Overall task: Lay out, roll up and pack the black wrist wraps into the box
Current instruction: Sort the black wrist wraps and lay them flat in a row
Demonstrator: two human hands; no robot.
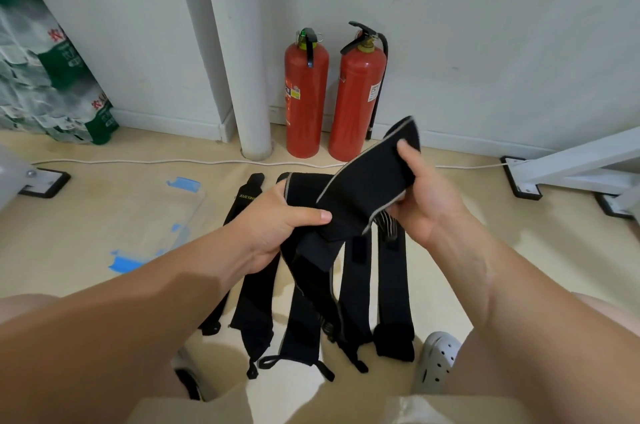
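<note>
Two hands on one black wrap [367, 177]: left hand [277, 226] pinching the lower part between thumb and curled fingers, right hand [426, 191] gripping the upper end, thumb on top and fingers curled beneath. Held in the air above the floor [104, 153], slanting up toward the right, with grey edging along its border and a loose tail hanging below the left grip.

Directly beneath, several more wraps [394, 285] laid out flat on the floor in a row, side by side and roughly parallel, thumb loops at the near ends. Pale lettering on the one at far left, partly hidden by the left wrist.

Just right of the row, a grey perforated clog [438, 361]. To the left, a clear plastic piece [166, 215] with blue tape at its corners, lying flat.

Farther back, a white cable [173, 162] running along the floor, a white pipe [249, 77] against the wall, and two red extinguishers [306, 94] upright just beside it. At far left, shrink-wrapped bottle packs [52, 77]; at far right, a white frame [554, 167] on black feet.
</note>
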